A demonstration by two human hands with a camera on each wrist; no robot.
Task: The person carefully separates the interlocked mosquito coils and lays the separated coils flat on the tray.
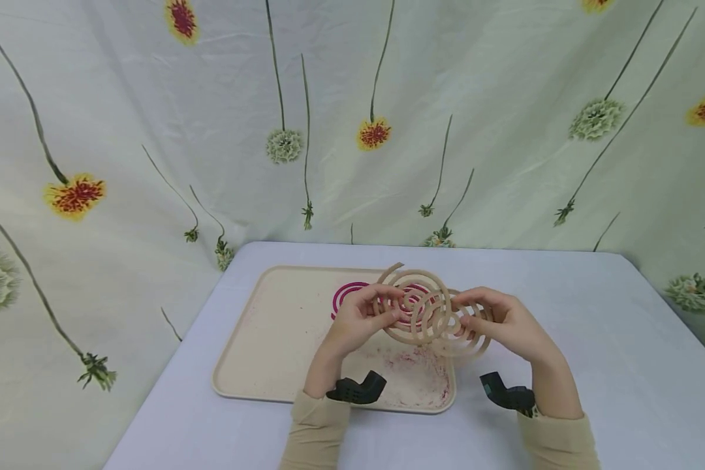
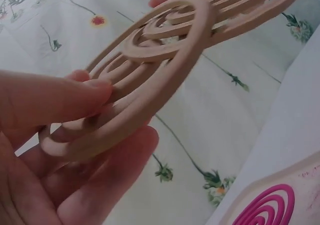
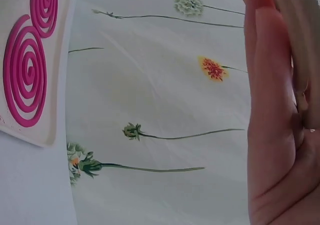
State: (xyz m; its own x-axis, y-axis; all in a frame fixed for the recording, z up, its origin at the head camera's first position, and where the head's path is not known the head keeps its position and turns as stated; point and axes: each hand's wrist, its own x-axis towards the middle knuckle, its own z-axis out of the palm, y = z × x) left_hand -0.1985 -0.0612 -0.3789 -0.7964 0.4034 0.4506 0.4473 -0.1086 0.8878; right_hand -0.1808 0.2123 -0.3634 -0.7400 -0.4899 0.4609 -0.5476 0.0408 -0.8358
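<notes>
Above the tray, two flat beige spirals that look like mosquito coils overlap between the hands. My left hand (image 1: 352, 320) pinches the left coil (image 2: 172, 82) with its thumb on one face and fingers behind. On the other side, my right hand (image 1: 511, 323) grips the right coil (image 2: 250, 25) between thumb and fingers. In the left wrist view the two coils are tilted, and part of the right one's spiral sits across or within the left one's rings. The right wrist view shows mainly the right fingers (image 3: 272, 95), with a beige coil edge beside them.
Below the hands a cream tray (image 1: 282, 326) lies on a white-covered table (image 1: 564, 287), with reddish-pink smears near its front right. Two magenta spiral coils, a larger one (image 3: 31, 75) and another (image 3: 46, 0), lie on it. Behind hangs a flower-printed cloth (image 1: 341, 189).
</notes>
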